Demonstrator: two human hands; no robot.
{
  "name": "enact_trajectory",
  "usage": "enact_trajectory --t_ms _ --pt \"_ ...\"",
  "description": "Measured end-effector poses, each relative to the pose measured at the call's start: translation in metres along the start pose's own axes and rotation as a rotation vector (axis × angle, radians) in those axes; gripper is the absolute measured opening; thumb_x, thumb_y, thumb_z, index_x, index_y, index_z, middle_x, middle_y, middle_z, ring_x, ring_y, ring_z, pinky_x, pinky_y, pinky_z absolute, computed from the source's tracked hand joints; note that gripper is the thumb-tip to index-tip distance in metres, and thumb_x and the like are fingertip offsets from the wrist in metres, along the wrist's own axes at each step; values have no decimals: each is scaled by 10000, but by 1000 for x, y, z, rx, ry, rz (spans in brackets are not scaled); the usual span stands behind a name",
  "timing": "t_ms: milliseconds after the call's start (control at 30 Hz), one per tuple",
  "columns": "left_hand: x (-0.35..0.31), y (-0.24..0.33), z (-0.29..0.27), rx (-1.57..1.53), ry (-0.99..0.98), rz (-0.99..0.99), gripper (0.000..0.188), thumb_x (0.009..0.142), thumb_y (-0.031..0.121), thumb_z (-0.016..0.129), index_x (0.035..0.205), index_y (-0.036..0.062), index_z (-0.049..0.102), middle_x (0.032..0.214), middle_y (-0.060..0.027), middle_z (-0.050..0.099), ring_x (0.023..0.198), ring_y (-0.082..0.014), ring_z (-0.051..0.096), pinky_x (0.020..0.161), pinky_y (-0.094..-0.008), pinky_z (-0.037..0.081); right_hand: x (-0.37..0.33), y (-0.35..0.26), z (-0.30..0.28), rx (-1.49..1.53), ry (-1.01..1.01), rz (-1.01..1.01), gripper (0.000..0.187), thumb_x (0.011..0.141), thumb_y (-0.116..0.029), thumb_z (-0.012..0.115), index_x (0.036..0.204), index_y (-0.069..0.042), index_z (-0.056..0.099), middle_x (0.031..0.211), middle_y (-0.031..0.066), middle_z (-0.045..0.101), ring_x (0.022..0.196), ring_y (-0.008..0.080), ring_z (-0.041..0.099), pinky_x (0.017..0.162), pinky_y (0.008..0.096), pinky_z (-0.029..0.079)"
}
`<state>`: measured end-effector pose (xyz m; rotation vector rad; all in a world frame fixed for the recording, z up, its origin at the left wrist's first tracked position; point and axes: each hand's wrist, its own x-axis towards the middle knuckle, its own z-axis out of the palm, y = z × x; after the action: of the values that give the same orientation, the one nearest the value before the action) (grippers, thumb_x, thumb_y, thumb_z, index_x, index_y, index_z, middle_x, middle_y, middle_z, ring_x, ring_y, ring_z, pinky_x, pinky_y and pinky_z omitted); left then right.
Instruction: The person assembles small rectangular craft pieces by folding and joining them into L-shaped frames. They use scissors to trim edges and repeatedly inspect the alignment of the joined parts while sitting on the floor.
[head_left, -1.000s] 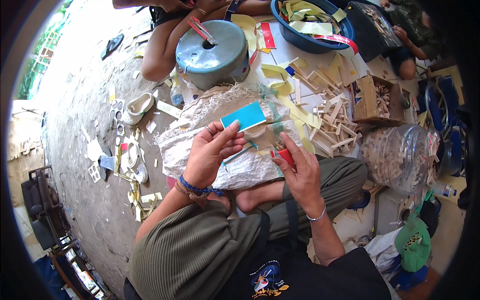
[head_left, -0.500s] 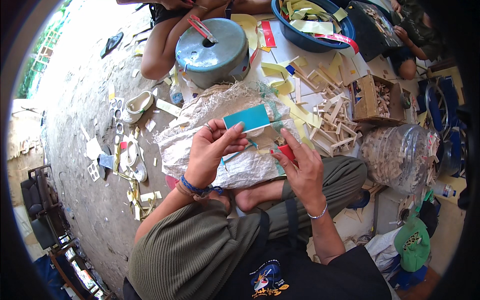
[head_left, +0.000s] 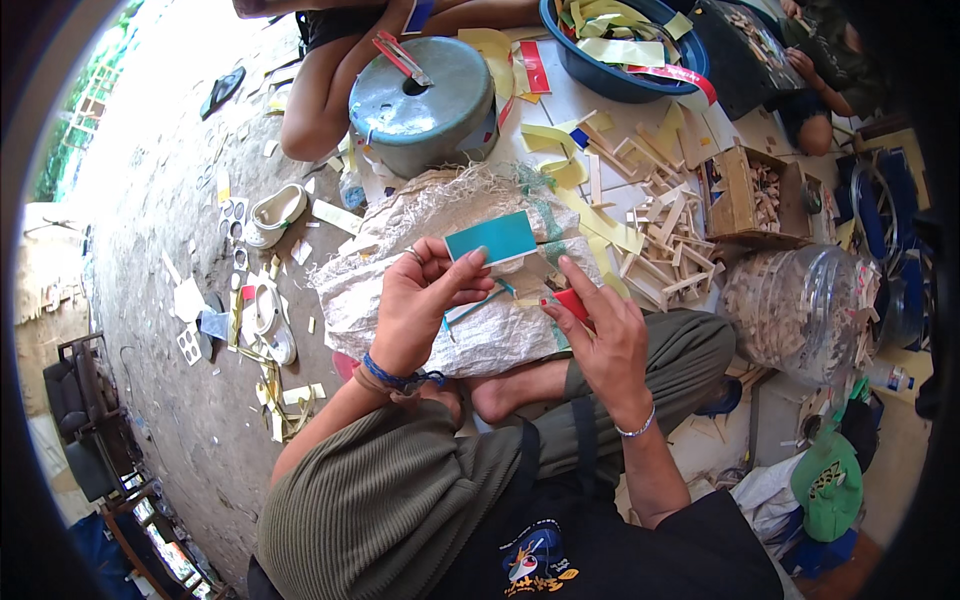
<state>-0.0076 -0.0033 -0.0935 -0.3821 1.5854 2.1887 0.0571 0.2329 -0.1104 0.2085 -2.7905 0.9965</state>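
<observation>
Teal card (head_left: 492,238) levelled slightly | hands (head_left: 415,300) (head_left: 612,350): left pinching, right gripping red tool (head_left: 573,303)

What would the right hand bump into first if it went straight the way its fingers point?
Probably the teal card the left hand holds, up and left of the right hand. Depth is hard to judge, so it might pass under and meet the sack instead.

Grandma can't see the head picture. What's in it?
A person's left hand holds a teal card over a white sack; the right hand holds a red object. Wood pieces lie to the right, and a grey pot stands beyond the sack.
</observation>
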Motion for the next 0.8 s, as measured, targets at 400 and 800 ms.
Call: enact_trajectory --t_ms 400,800 --pt "-1 -2 -1 107 -73 66 191 999 98 736 1049 -19 594 935 -110 750 862 -167 762 769 -275 640 13 9 -8 -154 1 -143 631 899 -300 785 1495 -194 605 808 47 604 680 236 578 683 373 449" --pt "-3 -1 -3 140 -109 101 194 986 109 755 1031 -13 610 939 -94 753 846 -142 753 758 -271 641 16 18 -22 -133 -13 -144 648 877 -312 805 1489 -219 618 804 45 602 670 248 575 667 389 478"
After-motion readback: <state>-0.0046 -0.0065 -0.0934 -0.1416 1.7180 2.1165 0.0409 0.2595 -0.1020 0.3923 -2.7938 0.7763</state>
